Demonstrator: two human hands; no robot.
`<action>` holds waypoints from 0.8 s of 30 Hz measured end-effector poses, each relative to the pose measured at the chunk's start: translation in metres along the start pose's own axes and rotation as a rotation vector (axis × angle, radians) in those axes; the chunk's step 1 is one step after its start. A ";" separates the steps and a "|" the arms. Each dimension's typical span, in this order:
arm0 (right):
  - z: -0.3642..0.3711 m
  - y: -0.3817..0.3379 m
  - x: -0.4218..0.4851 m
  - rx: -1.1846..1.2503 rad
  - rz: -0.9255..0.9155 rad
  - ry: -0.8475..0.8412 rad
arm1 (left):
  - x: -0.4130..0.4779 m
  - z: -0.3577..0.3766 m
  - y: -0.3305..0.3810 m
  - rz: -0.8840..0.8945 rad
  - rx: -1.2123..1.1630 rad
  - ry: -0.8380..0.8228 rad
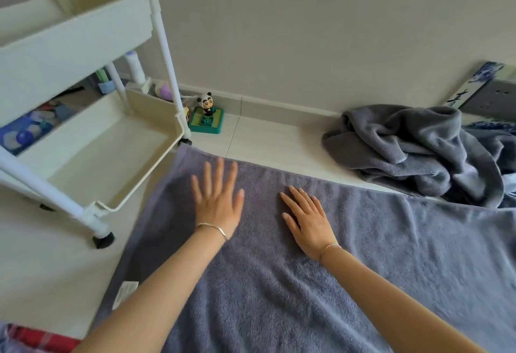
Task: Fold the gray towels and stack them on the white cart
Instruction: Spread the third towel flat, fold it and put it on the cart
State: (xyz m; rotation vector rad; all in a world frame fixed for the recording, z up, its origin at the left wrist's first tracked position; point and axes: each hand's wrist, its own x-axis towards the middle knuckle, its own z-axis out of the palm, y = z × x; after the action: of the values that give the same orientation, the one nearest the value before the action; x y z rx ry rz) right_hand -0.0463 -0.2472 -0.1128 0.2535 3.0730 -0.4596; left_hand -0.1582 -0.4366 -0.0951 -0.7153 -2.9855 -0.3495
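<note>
While our left hand (216,203) and right hand (305,220) press open and flat on the spread towel (307,283) on the floor, nothing's folded; the cart (111,157) sits empty, another towel (413,151) waits crumpled.

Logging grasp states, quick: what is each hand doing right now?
Left hand: open, palm flat on the spread gray towel, holding nothing.
Right hand: open, flat on the same towel, holding nothing.

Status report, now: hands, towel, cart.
Left hand and right hand flat, open on spread gray towel. White cart trays hold no towels. Crumpled towel waiting.
</note>
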 end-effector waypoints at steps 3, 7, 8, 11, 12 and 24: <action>0.002 -0.007 -0.004 0.003 0.000 0.019 | -0.022 0.016 0.032 0.076 0.001 -0.196; 0.001 0.012 -0.018 -0.033 0.013 0.026 | -0.031 0.029 0.038 0.046 0.084 -0.269; 0.000 0.022 -0.023 -0.031 0.036 0.039 | -0.030 0.028 0.038 0.044 0.085 -0.276; -0.011 0.062 -0.045 -0.042 0.125 0.067 | -0.030 0.025 0.041 0.040 0.103 -0.299; -0.015 0.078 -0.054 -0.049 0.167 0.075 | -0.029 0.023 0.041 0.034 0.108 -0.304; -0.086 0.231 -0.177 0.009 0.401 0.153 | -0.066 0.029 0.235 0.189 -0.017 -0.283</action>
State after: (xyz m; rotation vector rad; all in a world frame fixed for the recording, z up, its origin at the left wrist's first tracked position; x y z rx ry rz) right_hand 0.1664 -0.0317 -0.0889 0.9218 3.0421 -0.4489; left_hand 0.0069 -0.2553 -0.0817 -1.1273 -3.1372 -0.2847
